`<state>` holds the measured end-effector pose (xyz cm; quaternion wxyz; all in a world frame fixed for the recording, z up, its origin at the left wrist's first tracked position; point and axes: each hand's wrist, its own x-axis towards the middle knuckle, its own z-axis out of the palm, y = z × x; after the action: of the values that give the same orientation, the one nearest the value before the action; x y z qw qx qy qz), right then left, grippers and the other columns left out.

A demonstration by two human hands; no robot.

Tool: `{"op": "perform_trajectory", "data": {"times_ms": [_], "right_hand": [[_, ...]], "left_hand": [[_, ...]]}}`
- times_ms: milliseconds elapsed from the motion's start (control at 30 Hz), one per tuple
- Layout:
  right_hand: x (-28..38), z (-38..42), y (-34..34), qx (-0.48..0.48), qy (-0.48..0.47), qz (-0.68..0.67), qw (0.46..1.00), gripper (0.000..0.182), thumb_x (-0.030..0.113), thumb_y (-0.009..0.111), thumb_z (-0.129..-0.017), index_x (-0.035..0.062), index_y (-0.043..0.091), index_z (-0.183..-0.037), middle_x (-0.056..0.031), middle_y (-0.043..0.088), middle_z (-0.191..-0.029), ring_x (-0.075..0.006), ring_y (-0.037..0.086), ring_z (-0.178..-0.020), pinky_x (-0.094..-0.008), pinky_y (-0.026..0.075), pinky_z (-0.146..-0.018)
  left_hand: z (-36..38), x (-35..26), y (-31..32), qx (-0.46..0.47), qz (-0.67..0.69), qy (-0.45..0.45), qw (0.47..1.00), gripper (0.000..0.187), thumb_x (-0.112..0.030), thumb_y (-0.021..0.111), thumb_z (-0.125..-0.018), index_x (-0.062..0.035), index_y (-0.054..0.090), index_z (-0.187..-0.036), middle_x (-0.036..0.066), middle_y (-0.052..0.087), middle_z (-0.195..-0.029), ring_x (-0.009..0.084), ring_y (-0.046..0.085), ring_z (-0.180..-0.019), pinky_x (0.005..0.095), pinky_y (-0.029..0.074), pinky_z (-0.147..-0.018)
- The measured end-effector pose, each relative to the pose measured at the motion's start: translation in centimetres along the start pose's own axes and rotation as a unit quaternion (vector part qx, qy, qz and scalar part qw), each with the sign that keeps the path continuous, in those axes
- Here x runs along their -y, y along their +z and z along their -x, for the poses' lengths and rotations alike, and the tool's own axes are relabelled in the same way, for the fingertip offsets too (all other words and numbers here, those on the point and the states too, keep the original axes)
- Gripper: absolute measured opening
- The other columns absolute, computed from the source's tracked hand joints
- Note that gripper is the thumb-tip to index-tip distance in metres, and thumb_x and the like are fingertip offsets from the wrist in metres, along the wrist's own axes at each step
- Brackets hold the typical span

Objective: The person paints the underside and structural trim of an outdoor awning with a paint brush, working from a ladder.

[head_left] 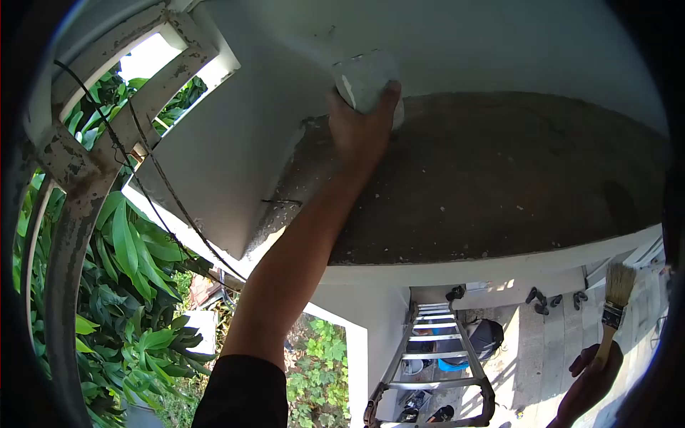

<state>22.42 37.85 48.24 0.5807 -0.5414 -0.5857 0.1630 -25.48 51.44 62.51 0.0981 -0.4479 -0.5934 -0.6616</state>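
Note:
My left hand [360, 132] is closed on a pale, flat, square-edged piece [367, 75], its thumb along the right side. The piece is held up at the white wall [457, 53], just above a dusty grey ledge [492, 178]; I cannot tell what kind of tool it is. Low at the right, my right hand [598, 367] grips a paintbrush [618, 285] by its wooden handle, bristles up. Whitish flecks lie scattered over the ledge.
Below the ledge stands an aluminium ladder [437, 357], with a dark bag [487, 339] and dark footwear [536, 299] on the floor beyond. To the left are a peeling metal frame [78, 178], hanging black cables [164, 171] and green foliage [135, 250].

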Motion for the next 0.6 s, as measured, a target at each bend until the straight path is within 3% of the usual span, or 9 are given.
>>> {"op": "perform_trajectory", "data": {"times_ms": [67, 100, 167, 267, 367, 533, 600], "right_hand": [[2.3, -4.1, 1.5, 0.051, -0.117, -0.046, 0.991, 0.041, 0.035, 0.046, -0.108, -0.001, 0.055, -0.127, -0.0019, 0.053, -0.079, -0.0087, 0.045, -0.054, -0.0247, 0.036, -0.051], [5.2, -6.4, 2.6, 0.122, -0.192, -0.073, 0.971, 0.04, 0.035, 0.048, -0.108, 0.0002, 0.056, -0.125, -0.0013, 0.054, -0.079, -0.0078, 0.044, -0.053, -0.0237, 0.035, -0.049], [8.6, -10.3, 6.2, 0.157, -0.22, -0.122, 0.955, 0.033, 0.031, 0.049, -0.11, 0.0029, 0.055, -0.126, -0.0024, 0.058, -0.079, -0.0055, 0.045, -0.051, -0.0208, 0.036, -0.049], [13.4, -14.8, 11.5, 0.203, -0.183, -0.17, 0.947, 0.025, 0.023, 0.057, -0.107, 0.0042, 0.059, -0.123, -0.006, 0.07, -0.086, -0.0039, 0.051, -0.053, -0.0194, 0.042, -0.051], [19.1, -17.8, 16.6, 0.261, -0.169, -0.241, 0.919, 0.026, 0.024, 0.061, -0.105, 0.0032, 0.062, -0.122, -0.0066, 0.071, -0.088, -0.0041, 0.054, -0.055, -0.0207, 0.046, -0.051], [23.2, -20.2, 21.3, 0.291, -0.149, -0.28, 0.903, 0.032, 0.026, 0.066, -0.103, 0.0024, 0.064, -0.125, -0.0065, 0.072, -0.091, -0.0047, 0.057, -0.057, -0.022, 0.049, -0.054], [24.3, -20.4, 22.2, 0.31, -0.094, -0.299, 0.898, 0.036, 0.027, 0.069, -0.101, 0.0019, 0.064, -0.127, -0.0063, 0.072, -0.096, -0.0045, 0.058, -0.061, -0.0234, 0.053, -0.06]], "left_hand": [[0.1, -0.4, -0.2, 0.007, 0.013, -0.019, 1.0, 0.082, -0.043, 0.085, -0.08, 0.0096, 0.047, -0.13, 0.03, 0.064, -0.12, 0.0394, 0.066, -0.113, 0.0466, 0.052, -0.096], [0.2, -0.7, -0.3, 0.008, 0.015, -0.027, 0.999, 0.081, -0.043, 0.085, -0.08, 0.0097, 0.047, -0.129, 0.03, 0.064, -0.119, 0.0402, 0.066, -0.113, 0.0468, 0.052, -0.096], [-0.2, -0.3, -0.6, -0.01, -0.003, -0.022, 1.0, 0.083, -0.043, 0.085, -0.079, 0.0099, 0.047, -0.13, 0.03, 0.065, -0.119, 0.0419, 0.066, -0.113, 0.0479, 0.052, -0.096], [-0.3, 0.0, -0.7, -0.007, -0.012, -0.052, 0.999, 0.083, -0.041, 0.086, -0.077, 0.009, 0.047, -0.131, 0.03, 0.065, -0.12, 0.0443, 0.065, -0.114, 0.0487, 0.051, -0.097], [-0.3, 0.1, -0.8, -0.016, -0.014, -0.063, 0.998, 0.083, -0.041, 0.086, -0.076, 0.0088, 0.047, -0.13, 0.029, 0.065, -0.12, 0.0445, 0.065, -0.114, 0.0486, 0.051, -0.096], [-0.4, -0.3, -1.1, -0.021, 0.006, -0.042, 0.999, 0.081, -0.038, 0.087, -0.075, 0.0098, 0.049, -0.128, 0.029, 0.065, -0.117, 0.0446, 0.065, -0.111, 0.0494, 0.051, -0.095], [-0.5, 0.2, -0.9, -0.024, 0.019, -0.032, 0.999, 0.08, -0.037, 0.087, -0.075, 0.0102, 0.049, -0.126, 0.029, 0.065, -0.115, 0.0454, 0.065, -0.109, 0.05, 0.051, -0.094]]}}
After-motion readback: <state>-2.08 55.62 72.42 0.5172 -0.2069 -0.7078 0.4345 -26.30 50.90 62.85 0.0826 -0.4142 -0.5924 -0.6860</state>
